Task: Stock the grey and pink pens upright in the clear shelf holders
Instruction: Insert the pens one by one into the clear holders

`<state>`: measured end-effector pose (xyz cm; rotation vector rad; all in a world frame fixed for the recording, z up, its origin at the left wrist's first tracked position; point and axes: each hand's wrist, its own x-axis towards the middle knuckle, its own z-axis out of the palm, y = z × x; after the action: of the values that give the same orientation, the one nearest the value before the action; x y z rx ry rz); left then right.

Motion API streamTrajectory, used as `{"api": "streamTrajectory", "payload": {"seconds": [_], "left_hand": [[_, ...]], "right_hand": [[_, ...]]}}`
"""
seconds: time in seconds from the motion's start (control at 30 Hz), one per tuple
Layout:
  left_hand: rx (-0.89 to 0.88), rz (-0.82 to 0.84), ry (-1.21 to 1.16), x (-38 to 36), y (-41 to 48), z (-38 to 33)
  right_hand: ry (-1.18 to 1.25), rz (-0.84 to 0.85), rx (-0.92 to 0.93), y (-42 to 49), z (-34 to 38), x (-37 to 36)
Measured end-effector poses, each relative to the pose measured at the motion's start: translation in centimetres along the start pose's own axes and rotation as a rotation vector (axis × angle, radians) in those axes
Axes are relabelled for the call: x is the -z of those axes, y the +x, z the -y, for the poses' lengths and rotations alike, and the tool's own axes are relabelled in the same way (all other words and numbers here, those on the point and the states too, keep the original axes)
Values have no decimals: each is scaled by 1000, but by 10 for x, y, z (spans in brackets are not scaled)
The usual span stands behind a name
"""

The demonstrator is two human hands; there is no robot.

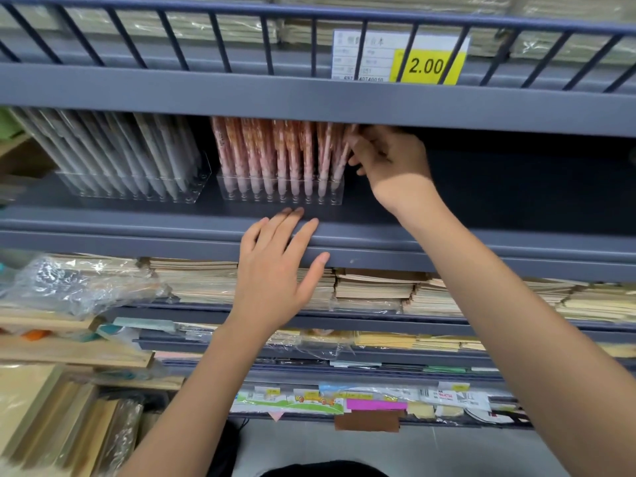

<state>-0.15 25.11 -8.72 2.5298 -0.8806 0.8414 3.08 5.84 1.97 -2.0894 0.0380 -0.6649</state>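
On the grey shelf lip (378, 235) the left hand (275, 266) lies flat, fingers straight; at one o'clock the right hand (389, 160) pinches pink pens (275, 149), grey pens (120, 153) at ten

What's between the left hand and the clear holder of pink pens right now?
Only a bare strip of grey shelf, per the head view. The left hand touches it just short of the clear holder of pink pens.

Pens left grey (130, 156), right pink, white-speckled (275, 153); holders clear (280, 196); shelf blue-grey (413, 235); price tag yellow, black digits (426, 65).
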Motion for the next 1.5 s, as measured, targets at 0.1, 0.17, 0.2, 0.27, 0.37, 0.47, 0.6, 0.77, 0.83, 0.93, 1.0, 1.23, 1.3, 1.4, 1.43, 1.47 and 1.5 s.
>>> {"api": "streamTrajectory", "payload": {"seconds": [0.1,0.17,0.2,0.27,0.37,0.47,0.6,0.77,0.83,0.93,1.0,1.23,1.3,1.4,1.43,1.47,1.5], "left_hand": [[2,28,-14,5,1,-1],[-8,44,-62,10,1,0],[-6,47,-116,13,1,2],[50,26,-302,23,2,9],[220,-91,-498,40,8,27],[429,-213,-519,51,17,51],[616,-218,-556,55,24,79],[566,-87,-512,57,41,94],[544,-54,-528,58,47,98],[502,-35,-560,56,53,102],[488,-39,-578,54,54,105],[407,-104,-517,48,61,112],[376,-133,-471,46,62,111],[365,-160,-453,43,63,110],[369,-170,-452,42,64,110],[372,-180,-450,41,64,111],[374,-191,-451,40,64,111]], "right_hand": [[-19,-15,-15,0,-2,-10],[24,-69,-40,-3,-5,-14],[46,-92,-46,-5,-6,-16],[89,-130,-47,-9,-7,-20],[164,-191,-36,-16,-7,-28],[187,-231,10,-25,-7,-36],[169,-288,51,-31,-5,-42],[95,-284,20,-26,-3,-44],[76,-286,20,-28,-2,-45],[101,-300,0,-32,-2,-46],[116,-322,-13,-35,-2,-46],[136,-313,-34,-39,-2,-49],[118,-309,-44,-38,-5,-49],[116,-323,-35,-37,-10,-49],[114,-327,-23,-37,-11,-49],[107,-329,-15,-36,-13,-49],[102,-330,-10,-36,-14,-49]]}}
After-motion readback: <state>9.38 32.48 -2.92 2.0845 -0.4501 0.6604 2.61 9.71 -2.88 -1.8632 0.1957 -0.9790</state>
